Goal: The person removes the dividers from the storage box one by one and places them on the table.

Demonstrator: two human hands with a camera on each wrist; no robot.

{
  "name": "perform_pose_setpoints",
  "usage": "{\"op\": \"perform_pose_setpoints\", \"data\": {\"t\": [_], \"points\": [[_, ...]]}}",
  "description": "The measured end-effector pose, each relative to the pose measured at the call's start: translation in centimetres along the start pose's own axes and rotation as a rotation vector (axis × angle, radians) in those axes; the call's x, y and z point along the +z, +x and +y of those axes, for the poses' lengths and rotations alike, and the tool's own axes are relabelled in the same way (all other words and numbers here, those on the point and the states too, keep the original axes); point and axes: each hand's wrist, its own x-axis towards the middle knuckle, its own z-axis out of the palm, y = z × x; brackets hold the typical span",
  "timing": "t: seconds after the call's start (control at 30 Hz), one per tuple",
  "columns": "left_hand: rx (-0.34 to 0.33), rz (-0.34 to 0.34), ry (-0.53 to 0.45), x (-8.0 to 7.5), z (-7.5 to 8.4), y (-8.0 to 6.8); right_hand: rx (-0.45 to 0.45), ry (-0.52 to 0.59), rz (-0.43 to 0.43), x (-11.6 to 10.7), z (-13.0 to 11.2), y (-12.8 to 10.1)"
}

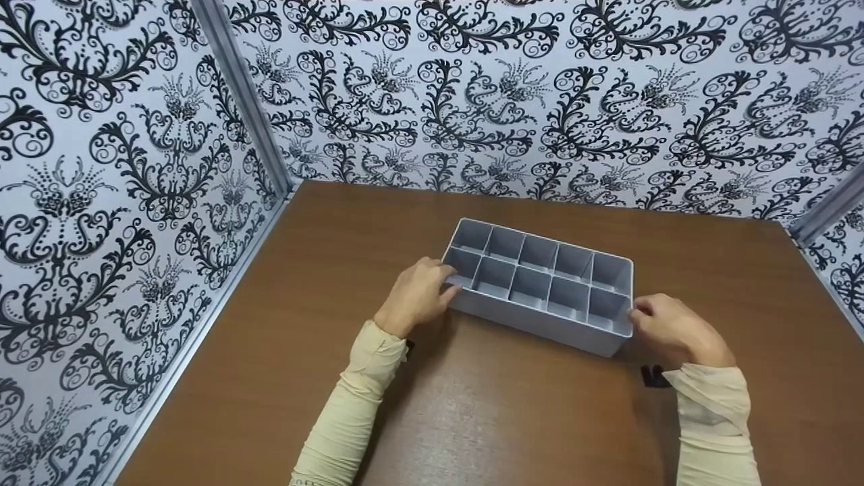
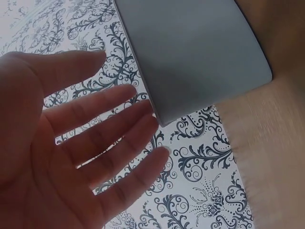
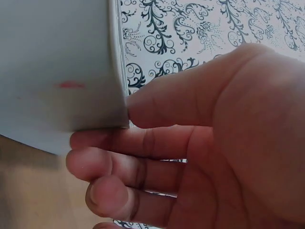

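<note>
On three sides, walls papered in black-and-white scrollwork close in a brown wooden table. Near the middle of that table sits a grey plastic divided tray, a long box with two rows of five compartments, lying at a slight angle to the table edge. The person's arms, in cream sleeves, reach in from the near side to the tray's two short ends.

The left hand is at the tray's left end, thumb hooked over the rim; the left wrist view shows its fingers spread and nearly straight, fingertips right beside the tray's rounded corner, so the hand is wide rather than clamped.

The right hand is at the right end. In the right wrist view its thumb presses the tray's corner while the other fingers curl in below it, narrowly closed, touching the grey wall.
</note>
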Motion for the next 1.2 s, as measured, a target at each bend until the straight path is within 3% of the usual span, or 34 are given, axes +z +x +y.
{"op": "perform_pose_setpoints", "data": {"t": [0.37,0.63,0.77,0.87,1.03,1.2], "points": [[0.150,-0.008,0.017,0.2,-0.1,-0.1,-0.026,-0.015,0.029,0.1,0.6,0.2],[0.144,-0.025,-0.033,0.1,-0.2,-0.1,0.066,0.004,0.093,-0.6,-0.6,0.0],[0.148,-0.045,-0.064,0.0,-0.3,0.0,0.005,0.000,0.183,-0.7,-1.5,0.1],[0.167,-0.050,-0.081,0.0,-0.3,0.1,-0.079,-0.016,0.199,-0.3,-2.1,0.3],[0.184,-0.047,-0.097,-0.1,-0.5,0.1,-0.168,-0.048,0.170,0.2,-2.9,0.5],[0.172,-0.061,-0.123,-0.2,-0.5,0.0,-0.144,-0.018,0.095,0.6,-3.3,1.0]]}}
